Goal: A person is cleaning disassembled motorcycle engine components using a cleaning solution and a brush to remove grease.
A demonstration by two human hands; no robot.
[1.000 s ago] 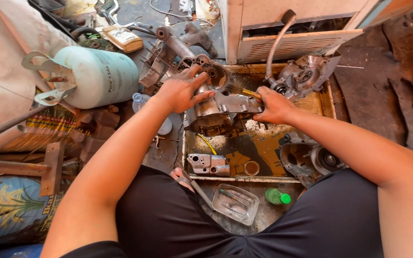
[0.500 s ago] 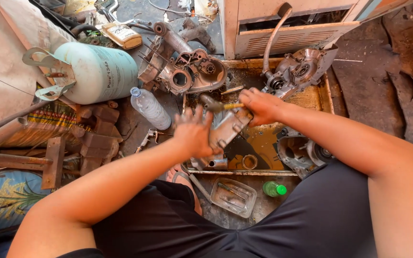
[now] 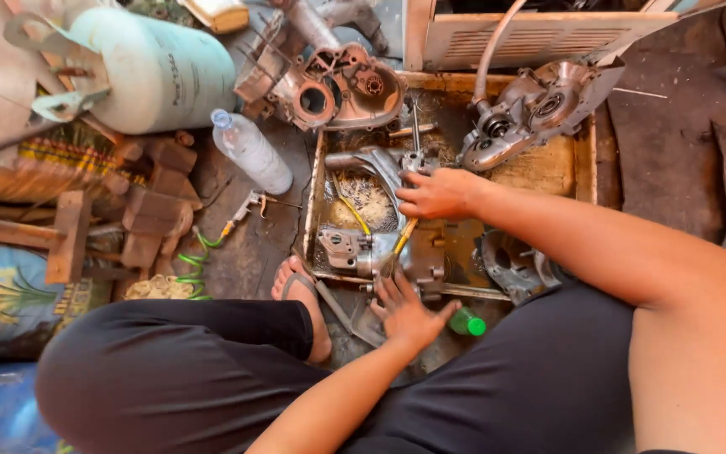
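Gripping brush handle [image 3: 405,235], right hand [image 3: 439,193], metal tray [image 3: 586,160]

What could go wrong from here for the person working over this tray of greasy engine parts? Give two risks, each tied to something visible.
1. The left hand and right hand are bare among oily metal parts in the tray; a slip might cut or pinch fingers.
2. The bare foot in a sandal rests beside the tray; a heavy engine casing tipping off the edge could land on it.

floor [image 3: 682,168]: dark, oily dirt | white louvred cabinet [image 3: 539,38] behind | daylight, soft shadows
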